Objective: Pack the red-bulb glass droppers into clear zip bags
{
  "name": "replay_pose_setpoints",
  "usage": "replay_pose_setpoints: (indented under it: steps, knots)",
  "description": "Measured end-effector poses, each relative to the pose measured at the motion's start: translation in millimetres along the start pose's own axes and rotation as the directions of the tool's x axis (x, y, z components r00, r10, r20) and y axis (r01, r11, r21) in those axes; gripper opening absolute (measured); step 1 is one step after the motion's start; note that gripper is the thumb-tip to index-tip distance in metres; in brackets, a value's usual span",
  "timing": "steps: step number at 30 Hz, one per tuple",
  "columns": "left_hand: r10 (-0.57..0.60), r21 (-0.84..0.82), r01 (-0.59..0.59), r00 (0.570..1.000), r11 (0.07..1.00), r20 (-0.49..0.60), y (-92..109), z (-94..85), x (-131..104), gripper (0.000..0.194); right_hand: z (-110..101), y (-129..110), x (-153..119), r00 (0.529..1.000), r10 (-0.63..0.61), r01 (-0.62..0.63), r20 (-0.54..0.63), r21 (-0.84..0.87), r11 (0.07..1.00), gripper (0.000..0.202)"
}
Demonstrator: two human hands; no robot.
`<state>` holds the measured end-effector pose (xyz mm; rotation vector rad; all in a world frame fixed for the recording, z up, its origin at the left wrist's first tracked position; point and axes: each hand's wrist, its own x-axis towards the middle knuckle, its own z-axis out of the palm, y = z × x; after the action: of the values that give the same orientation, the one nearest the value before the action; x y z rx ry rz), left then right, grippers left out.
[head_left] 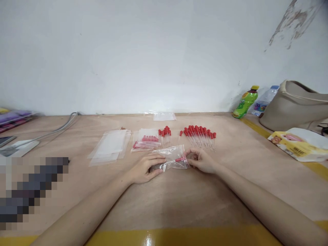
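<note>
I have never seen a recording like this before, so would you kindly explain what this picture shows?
There is no machine here: a person works with two bare hands, seen by a camera worn on the head, looking forward and down.

The left hand holds a clear bag with red-ended droppers inside. The right hand is at the bag's right end; its exact grip is unclear.

On the table, flat clear bags lie to the left, then filled bags. Farther right are a small group of loose droppers and a larger group.
</note>
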<state>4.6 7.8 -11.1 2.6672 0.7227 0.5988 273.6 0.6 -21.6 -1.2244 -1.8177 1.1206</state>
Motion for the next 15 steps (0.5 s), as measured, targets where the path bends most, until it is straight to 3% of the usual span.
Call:
replay_pose_setpoints:
  steps: [5, 11, 15]
  knots:
    - [0.007, -0.004, -0.007, 1.0, 1.0, 0.002, 1.2, -1.2, -0.6, 0.043, 0.6, 0.8, 1.7, 0.992, -0.068, 0.058, 0.111, 0.089, 0.994, 0.022]
    - [-0.06, 0.001, 0.06, 0.998, 0.998, 0.005, 3.3, -2.2, -2.9, 0.044, 2.0, -6.1, 2.3, 0.951, -0.264, 0.277, 0.163, -0.063, 0.959, 0.026]
    - [-0.054, -0.034, 0.054, 0.999, 0.998, -0.002, 2.4, -1.8, -2.6, 0.032, -2.3, -4.5, 3.4, 0.936, -0.29, 0.313, 0.198, -0.101, 0.944, 0.023]
